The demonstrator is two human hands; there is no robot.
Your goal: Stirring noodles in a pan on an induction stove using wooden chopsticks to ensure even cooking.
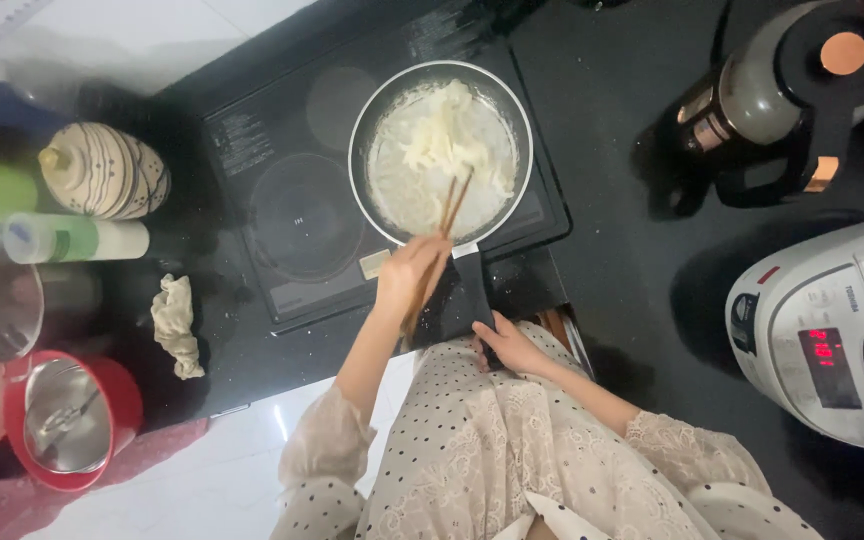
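Observation:
A frying pan sits on a black two-zone cooktop, holding pale strips of food in a whitish liquid. My left hand is shut on a pair of wooden chopsticks, whose tips reach into the near side of the pan. Below the pan, my right hand grips the end of its black handle. Both arms wear cream sleeves with dark dots.
A dark carafe stands at the back right and a white rice cooker at the right edge. On the left are a striped ceramic jar, bottles, a crumpled cloth and a red pot with a lid.

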